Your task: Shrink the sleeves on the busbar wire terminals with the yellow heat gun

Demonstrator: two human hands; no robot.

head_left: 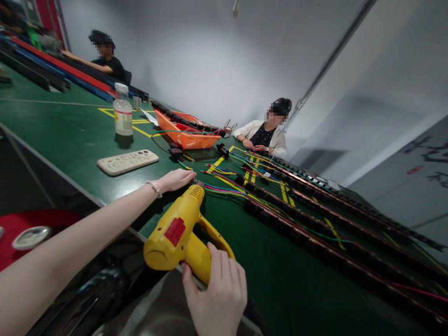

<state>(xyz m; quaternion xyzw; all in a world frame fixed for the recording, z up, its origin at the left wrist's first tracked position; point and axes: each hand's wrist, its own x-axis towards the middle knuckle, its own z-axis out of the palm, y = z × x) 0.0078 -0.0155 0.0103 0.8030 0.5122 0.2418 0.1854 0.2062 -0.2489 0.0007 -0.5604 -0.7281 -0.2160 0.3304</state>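
My right hand (219, 289) is wrapped round the handle of a yellow heat gun (175, 228) with a red label on its side. The gun's nozzle points up and away, close by the fingertips of my left hand (177, 180). Those fingers are pressed together at the end of a bundle of blue, pink and green wires (224, 189); the nozzle partly hides the pinch. The wires run right to long dark bars (276, 219) with copper-coloured strips, lying across the green table (87, 179). Beyond my left hand lies a small black connector (176, 151) with a green-yellow lead.
A phone in a pale case (128, 162) and a bottle (122, 112) stand left on the table. An orange basket (191, 140) holds more bars. A co-worker (264, 135) sits across the table; another person (110, 63) is farther left. A red stool (38, 228) is below.
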